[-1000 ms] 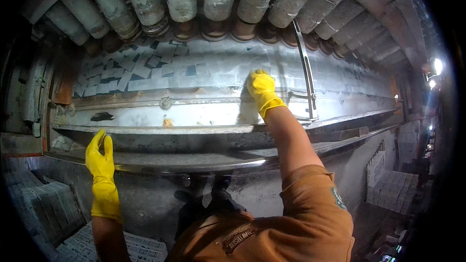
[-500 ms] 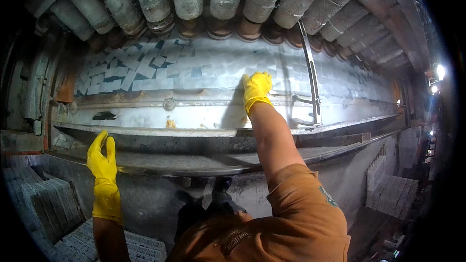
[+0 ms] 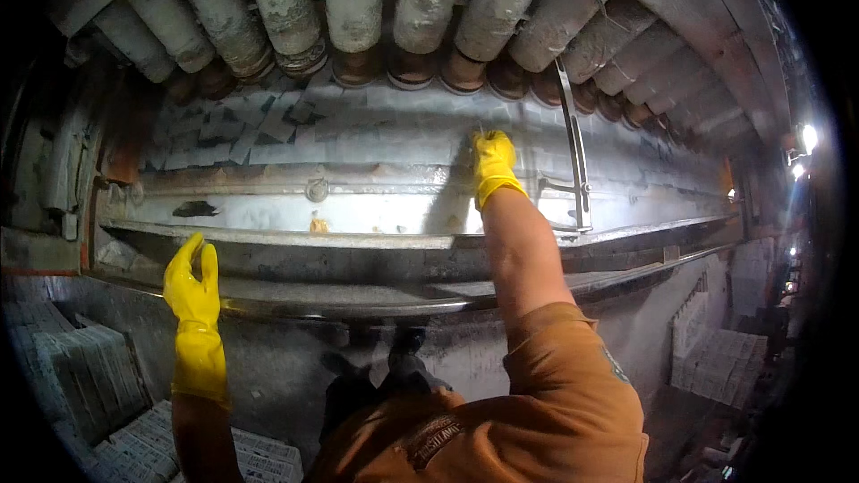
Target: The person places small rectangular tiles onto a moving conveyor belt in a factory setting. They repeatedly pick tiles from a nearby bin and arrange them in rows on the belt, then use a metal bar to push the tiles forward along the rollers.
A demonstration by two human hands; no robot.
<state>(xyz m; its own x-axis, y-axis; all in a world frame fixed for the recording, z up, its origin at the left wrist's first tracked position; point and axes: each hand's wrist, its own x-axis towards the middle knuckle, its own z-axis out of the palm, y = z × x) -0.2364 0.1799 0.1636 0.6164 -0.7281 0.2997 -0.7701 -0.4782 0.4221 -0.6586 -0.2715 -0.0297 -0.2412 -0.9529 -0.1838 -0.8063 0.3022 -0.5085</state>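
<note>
Reaching far forward, the person's right hand (image 3: 494, 161), in a yellow rubber glove, is pressed against the grey tiles (image 3: 376, 130) lying in a flat layer on the long metal conveyor bed (image 3: 268, 210). The fingers point away from the person and look bent down onto the tile surface; whether they pinch a single tile cannot be told, since the glove hides the fingertips. The bare forearm runs back from that glove to an orange sleeve (image 3: 573, 394) at the lower edge of the view.

Nearer the person than the conveyor bed and toward its left end, the left hand (image 3: 192, 282), also in a yellow glove, hangs in the air with its fingers straight, close together and pointing up, the thumb slightly apart. It holds nothing and touches nothing; the dark metal rail (image 3: 358, 304) that runs along the bed's near side lies just beyond it.

Above the conveyor bed a row of thick, dusty ceramic rollers (image 3: 353, 0) fans across the top of the view, their ends sitting just over the far edge of the tile layer. To the right of the right hand, a thin metal bracket (image 3: 577, 161) stands across the bed. Below the bed's left end, stacks of pale tiles (image 3: 85, 376) rest at floor level, and more stacks (image 3: 725, 362) sit below its right end.
</note>
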